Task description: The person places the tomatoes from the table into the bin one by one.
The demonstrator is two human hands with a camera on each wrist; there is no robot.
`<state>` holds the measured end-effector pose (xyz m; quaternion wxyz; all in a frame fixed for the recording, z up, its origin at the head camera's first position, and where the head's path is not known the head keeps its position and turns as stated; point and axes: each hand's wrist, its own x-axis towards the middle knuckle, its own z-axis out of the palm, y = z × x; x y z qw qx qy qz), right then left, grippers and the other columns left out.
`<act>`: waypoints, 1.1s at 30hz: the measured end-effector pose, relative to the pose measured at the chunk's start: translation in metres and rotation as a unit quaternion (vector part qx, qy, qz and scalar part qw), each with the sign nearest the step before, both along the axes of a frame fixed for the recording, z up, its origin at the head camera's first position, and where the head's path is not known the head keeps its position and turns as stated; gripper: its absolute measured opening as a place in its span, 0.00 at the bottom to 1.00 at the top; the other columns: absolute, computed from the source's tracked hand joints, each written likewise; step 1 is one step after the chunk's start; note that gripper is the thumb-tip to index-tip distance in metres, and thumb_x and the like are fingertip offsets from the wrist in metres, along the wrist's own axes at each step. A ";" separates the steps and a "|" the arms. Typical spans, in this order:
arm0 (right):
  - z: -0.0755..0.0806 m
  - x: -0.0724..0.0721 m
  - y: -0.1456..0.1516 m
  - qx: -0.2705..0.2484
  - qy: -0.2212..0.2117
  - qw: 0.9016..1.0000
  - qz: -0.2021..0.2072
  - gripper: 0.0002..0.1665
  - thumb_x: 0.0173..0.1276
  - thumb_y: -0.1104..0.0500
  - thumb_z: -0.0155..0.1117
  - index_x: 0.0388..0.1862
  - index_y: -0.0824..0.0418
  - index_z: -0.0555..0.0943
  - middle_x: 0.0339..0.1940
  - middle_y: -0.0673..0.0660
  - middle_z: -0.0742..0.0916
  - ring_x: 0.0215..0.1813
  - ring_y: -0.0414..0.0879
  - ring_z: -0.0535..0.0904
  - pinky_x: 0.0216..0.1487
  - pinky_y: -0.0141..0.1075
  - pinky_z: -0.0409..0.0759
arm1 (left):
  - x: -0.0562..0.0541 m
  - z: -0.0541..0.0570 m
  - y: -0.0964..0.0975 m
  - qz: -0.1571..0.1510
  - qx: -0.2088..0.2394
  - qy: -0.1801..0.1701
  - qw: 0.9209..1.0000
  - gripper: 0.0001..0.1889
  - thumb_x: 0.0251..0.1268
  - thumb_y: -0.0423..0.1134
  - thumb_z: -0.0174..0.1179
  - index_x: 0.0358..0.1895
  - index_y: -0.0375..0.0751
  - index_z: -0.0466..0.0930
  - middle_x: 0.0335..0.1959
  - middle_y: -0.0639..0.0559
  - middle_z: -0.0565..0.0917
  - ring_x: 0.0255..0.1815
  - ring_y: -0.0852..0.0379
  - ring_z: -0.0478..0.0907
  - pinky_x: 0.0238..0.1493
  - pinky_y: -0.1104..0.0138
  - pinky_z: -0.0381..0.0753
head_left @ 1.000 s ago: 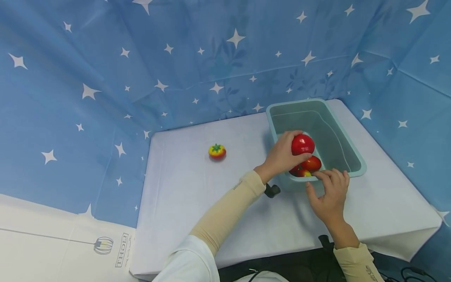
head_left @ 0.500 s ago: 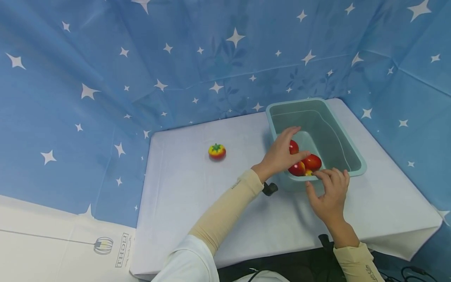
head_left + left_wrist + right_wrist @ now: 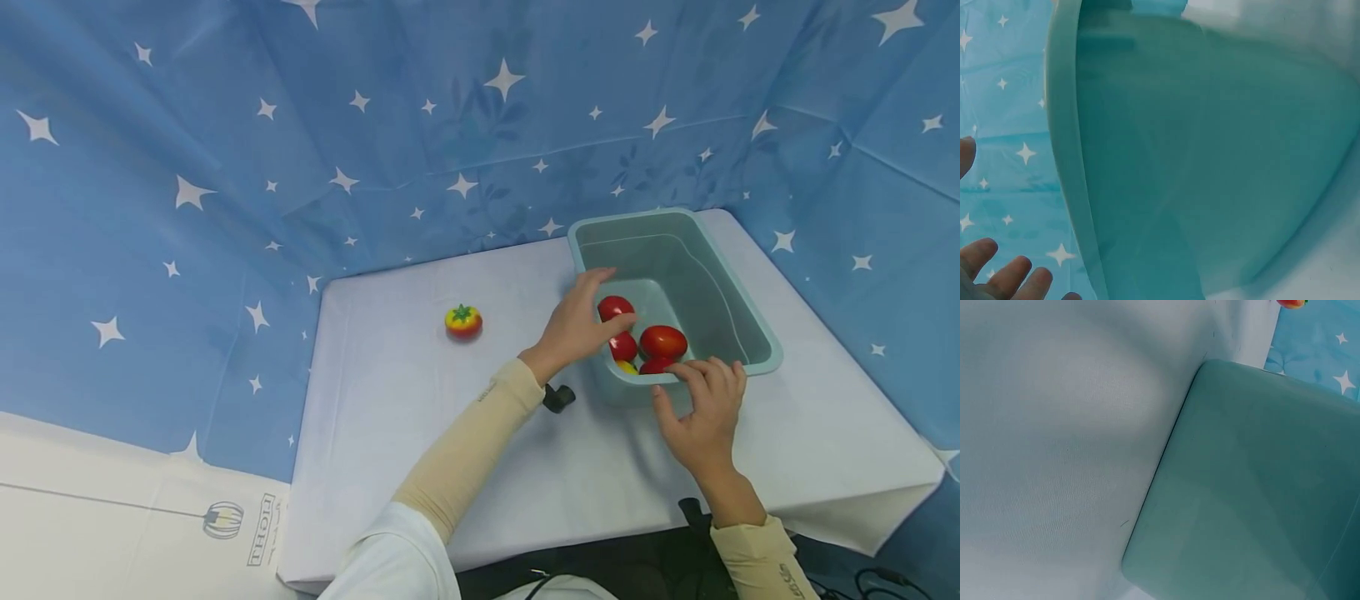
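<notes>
My left hand (image 3: pixel 576 325) is over the left rim of a pale blue-green plastic tub (image 3: pixel 738 292), fingers spread and holding nothing. Close by its thumb inside the tub are a round red tomato (image 3: pixel 615 307) and another red fruit (image 3: pixel 622 347). An oval red tomato (image 3: pixel 663 342) lies to their right. A red fruit (image 3: pixel 656 366) and a yellow patch sit partly hidden behind the near wall. At the near rim, my right hand (image 3: pixel 703 417) grips the tub, fingers hooked over the edge and thumb outside. Fingertips (image 3: pixel 1007 275) of the left hand show in the left wrist view.
A yellow-and-red tomato (image 3: pixel 463 322) with a green top stands alone on the white-covered table (image 3: pixel 390 417), left of the tub. Blue star-patterned cloth (image 3: pixel 420 125) hangs behind and at both sides. Black cables (image 3: pixel 885 579) lie at the lower right.
My left hand has let go of the red tomato inside the tub and drawn back left over the rim. The fruits have shifted. The right hand stays at the near rim.
</notes>
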<state>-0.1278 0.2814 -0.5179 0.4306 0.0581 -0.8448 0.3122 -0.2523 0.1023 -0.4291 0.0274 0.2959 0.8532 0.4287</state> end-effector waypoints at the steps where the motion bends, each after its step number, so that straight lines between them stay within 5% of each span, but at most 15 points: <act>1: 0.000 0.000 0.000 0.000 0.002 1.000 0.000 0.26 0.57 0.47 0.62 0.42 0.69 0.82 0.42 0.68 0.81 0.53 0.65 0.70 0.70 0.63 0.48 | -0.002 0.000 -0.003 0.005 0.002 0.004 1.000 0.38 0.65 0.56 0.61 0.74 0.49 0.59 0.73 0.58 0.62 0.71 0.62 0.60 0.66 0.64 0.69; 9: 0.002 -0.002 0.003 -0.003 0.004 1.000 0.003 0.24 0.55 0.49 0.63 0.41 0.68 0.82 0.42 0.67 0.81 0.53 0.65 0.70 0.71 0.62 0.47 | -0.033 -0.026 -0.042 0.115 0.041 0.053 0.991 0.24 0.68 0.46 0.60 0.64 0.44 0.72 0.64 0.52 0.71 0.66 0.56 0.66 0.67 0.64 0.67; 14: 0.001 0.000 0.003 -0.001 -0.002 1.000 0.006 0.26 0.58 0.46 0.62 0.42 0.68 0.82 0.43 0.67 0.81 0.53 0.65 0.70 0.71 0.62 0.46 | -0.049 -0.049 -0.079 0.195 0.010 0.025 0.981 0.21 0.69 0.48 0.58 0.61 0.44 0.74 0.62 0.51 0.71 0.64 0.53 0.67 0.66 0.60 0.69; 22: -0.001 0.002 0.001 0.001 -0.006 1.000 0.011 0.26 0.60 0.45 0.61 0.42 0.67 0.82 0.43 0.67 0.81 0.53 0.64 0.70 0.70 0.63 0.48 | -0.066 -0.088 -0.128 0.310 -0.009 0.026 0.950 0.19 0.65 0.43 0.60 0.57 0.42 0.75 0.59 0.47 0.73 0.60 0.49 0.69 0.56 0.56 0.74; 28: -0.001 0.003 0.001 -0.002 -0.008 1.000 0.012 0.26 0.59 0.46 0.62 0.42 0.68 0.82 0.43 0.66 0.81 0.54 0.63 0.70 0.71 0.62 0.46 | -0.072 -0.111 -0.146 0.343 -0.019 0.038 0.938 0.23 0.63 0.40 0.63 0.60 0.37 0.73 0.62 0.42 0.71 0.64 0.46 0.65 0.63 0.55 0.68; 33: 0.000 0.003 0.001 -0.001 -0.008 1.000 0.008 0.27 0.61 0.44 0.60 0.42 0.67 0.82 0.43 0.67 0.81 0.54 0.64 0.70 0.72 0.62 0.46 | -0.073 -0.122 -0.153 0.352 -0.026 0.005 0.936 0.31 0.61 0.40 0.63 0.67 0.35 0.68 0.68 0.39 0.65 0.70 0.44 0.59 0.69 0.52 0.62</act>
